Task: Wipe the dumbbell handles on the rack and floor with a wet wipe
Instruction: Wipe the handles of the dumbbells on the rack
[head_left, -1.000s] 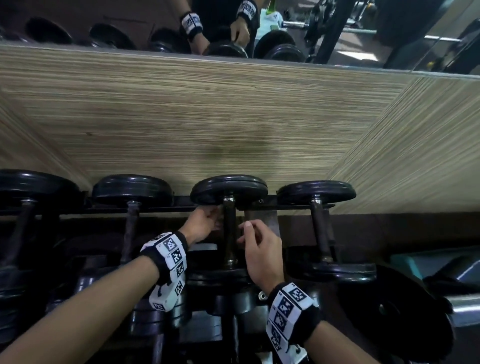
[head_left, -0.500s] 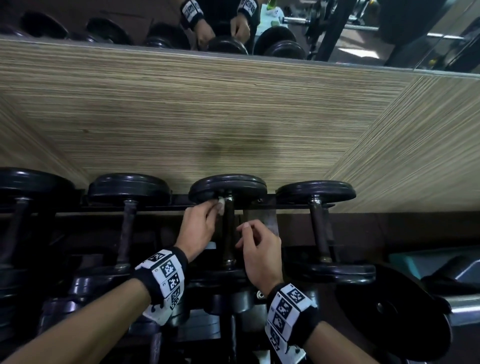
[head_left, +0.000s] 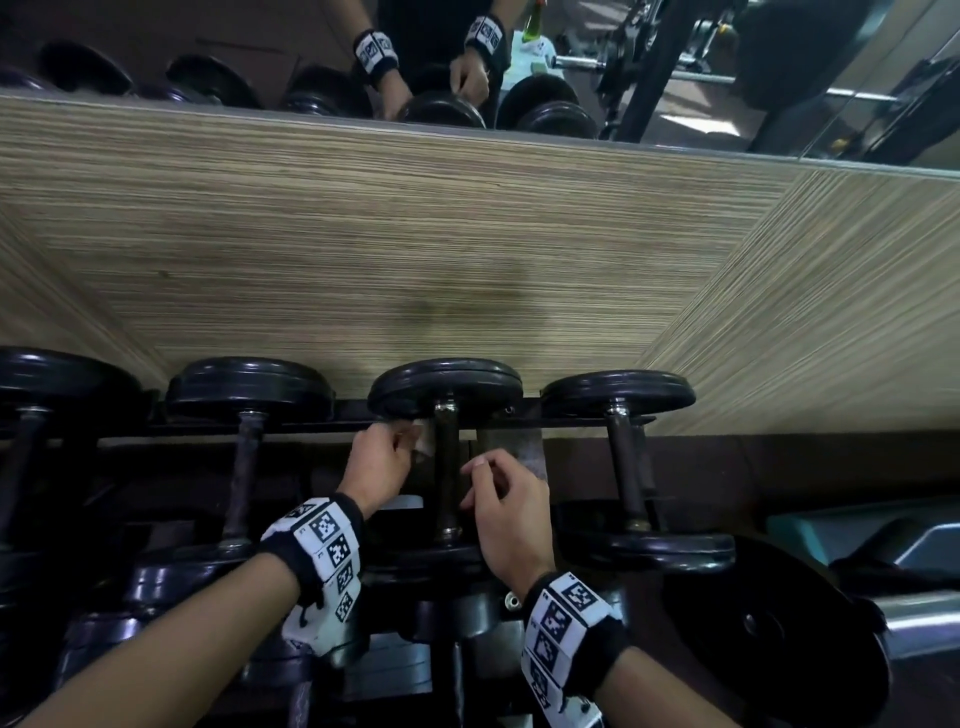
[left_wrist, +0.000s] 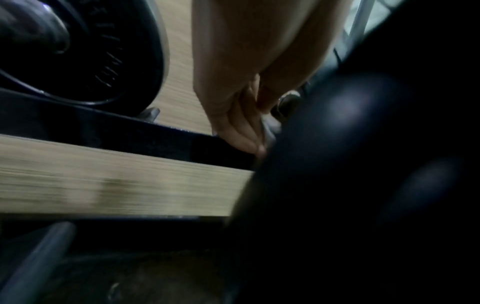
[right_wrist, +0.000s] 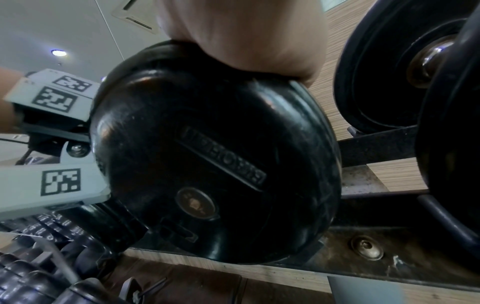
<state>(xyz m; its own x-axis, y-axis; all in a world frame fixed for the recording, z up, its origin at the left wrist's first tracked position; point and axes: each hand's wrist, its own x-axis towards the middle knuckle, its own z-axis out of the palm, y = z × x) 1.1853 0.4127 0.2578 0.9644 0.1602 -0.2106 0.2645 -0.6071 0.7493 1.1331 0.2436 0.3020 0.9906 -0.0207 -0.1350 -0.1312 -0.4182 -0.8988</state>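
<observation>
A black dumbbell (head_left: 445, 387) lies on the rack with its dark handle (head_left: 448, 467) running toward me. My left hand (head_left: 382, 460) is just left of the handle's far end and pinches a small pale wet wipe (head_left: 423, 441) beside the bar. My right hand (head_left: 506, 499) hovers right of the handle with fingers loosely curled and nothing in them. In the right wrist view the near plate (right_wrist: 215, 152) of this dumbbell fills the frame below my palm. The left wrist view is blurred; my fingers (left_wrist: 239, 131) lie together against a dark shape.
More dumbbells sit on the rack: one to the left (head_left: 249, 387), one to the right (head_left: 618, 395), another at the far left (head_left: 57, 379). A wood-grain wall panel (head_left: 415, 249) rises behind, with a mirror (head_left: 519, 52) above. Lower rows hold further weights (head_left: 779, 623).
My left hand has slid up along the handle toward the far plate, and the wipe now shows at its fingertips. The right hand has stayed nearly in place.
</observation>
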